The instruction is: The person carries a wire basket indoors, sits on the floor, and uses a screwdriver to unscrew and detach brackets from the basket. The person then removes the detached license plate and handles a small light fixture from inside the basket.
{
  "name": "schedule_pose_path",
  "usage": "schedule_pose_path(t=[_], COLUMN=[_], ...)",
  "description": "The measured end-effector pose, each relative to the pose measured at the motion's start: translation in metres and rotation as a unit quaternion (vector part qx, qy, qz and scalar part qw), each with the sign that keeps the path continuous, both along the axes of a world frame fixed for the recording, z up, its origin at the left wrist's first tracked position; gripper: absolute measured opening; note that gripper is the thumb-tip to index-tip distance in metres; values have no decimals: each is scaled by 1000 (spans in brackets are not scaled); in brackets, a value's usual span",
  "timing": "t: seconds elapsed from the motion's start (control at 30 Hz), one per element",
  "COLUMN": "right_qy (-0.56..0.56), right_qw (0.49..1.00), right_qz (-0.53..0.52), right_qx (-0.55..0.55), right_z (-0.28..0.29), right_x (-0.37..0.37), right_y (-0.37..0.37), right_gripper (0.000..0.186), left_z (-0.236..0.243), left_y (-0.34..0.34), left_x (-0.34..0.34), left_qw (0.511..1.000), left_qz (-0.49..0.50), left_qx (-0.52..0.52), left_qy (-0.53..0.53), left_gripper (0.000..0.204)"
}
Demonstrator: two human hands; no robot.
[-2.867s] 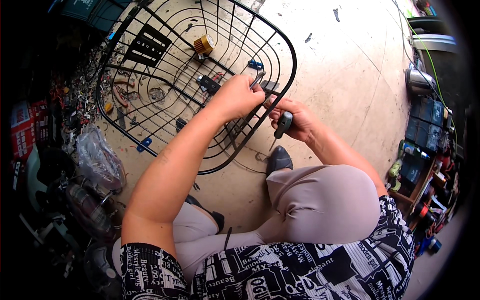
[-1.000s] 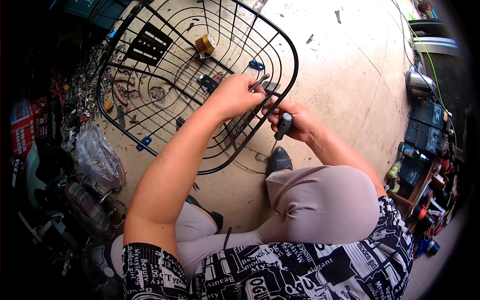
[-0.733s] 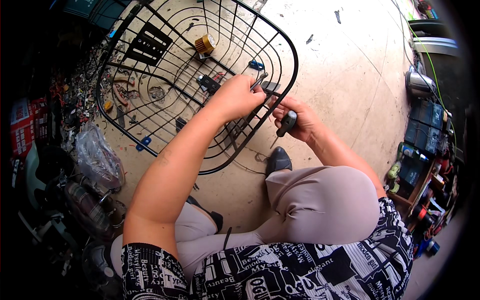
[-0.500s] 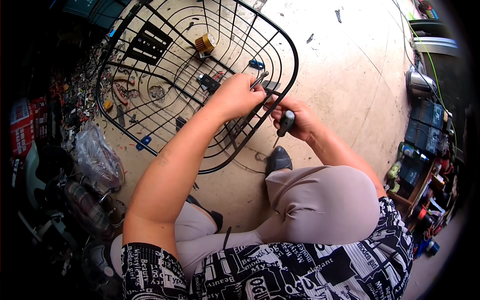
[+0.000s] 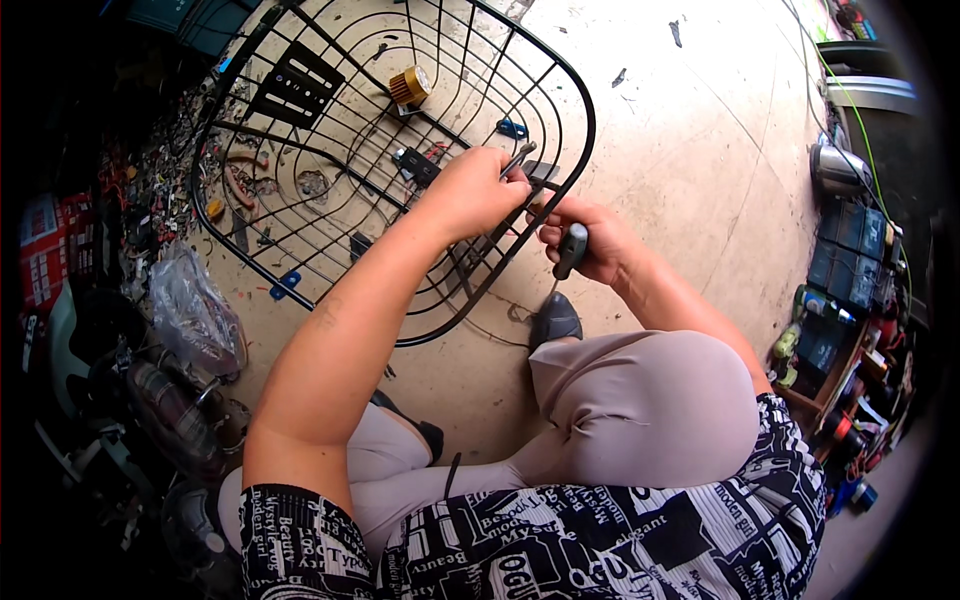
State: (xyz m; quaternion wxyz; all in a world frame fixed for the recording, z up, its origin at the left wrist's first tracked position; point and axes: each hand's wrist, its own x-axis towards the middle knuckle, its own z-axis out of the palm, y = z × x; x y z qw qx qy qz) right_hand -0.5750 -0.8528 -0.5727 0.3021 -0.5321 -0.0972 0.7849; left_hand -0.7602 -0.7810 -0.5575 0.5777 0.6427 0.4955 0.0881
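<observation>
A black wire basket (image 5: 588,110) lies tilted in front of me on the floor. My left hand (image 5: 482,188) reaches over it, fingers closed on a slim metal tool (image 5: 522,154) with a rounded end, whose exact kind I cannot make out. Beside the basket's right rim, my right hand (image 5: 600,240) grips a screwdriver (image 5: 571,250) by its dark handle, the thin shaft slanting down toward my shoe. That hand's thumb and forefinger reach the basket wall close to my left hand. Whatever small part lies between the fingertips is hidden.
Through the wires show a gold ribbed lamp (image 5: 408,87), a black slotted plate (image 5: 298,85) and a small blue part (image 5: 513,129). A clear plastic bag (image 5: 197,310) and scraps crowd the left. Dark batteries (image 5: 850,240) and a wooden box (image 5: 835,385) line the right.
My right hand's fingers have curled slightly and the screwdriver has shifted a little. My left hand and the basket have stayed nearly still.
</observation>
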Motion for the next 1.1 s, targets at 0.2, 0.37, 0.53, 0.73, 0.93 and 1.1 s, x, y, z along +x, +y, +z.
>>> schedule_pose_path(t=[0.2, 0.37, 0.53, 0.73, 0.93, 1.1], right_qy=[19, 38, 75, 24, 90, 39], right_qw=[998, 998, 992, 999, 990, 998], right_qz=[-29, -37, -90, -5, -89, -11], right_qx=[-51, -29, -41, -41, -55, -49], right_z=[5, -4, -3, 6, 0, 10], right_x=[-3, 1, 8, -7, 5, -8], right_y=[5, 3, 3, 5, 3, 7], right_gripper=[19, 18, 20, 23, 23, 18], left_z=[0, -1, -4, -5, -3, 0], left_y=[0, 0, 0, -1, 0, -1], left_x=[0, -1, 0, -2, 2, 0], left_qw=[1000, 1000, 1000, 1000, 1000, 1000], left_qz=[-10, -4, -2, 2, -8, -2], left_qx=[4, 2, -1, -8, -2, -6], left_qy=[-10, -21, -21, -23, -18, -15], left_gripper=[22, 21, 21, 20, 20, 20])
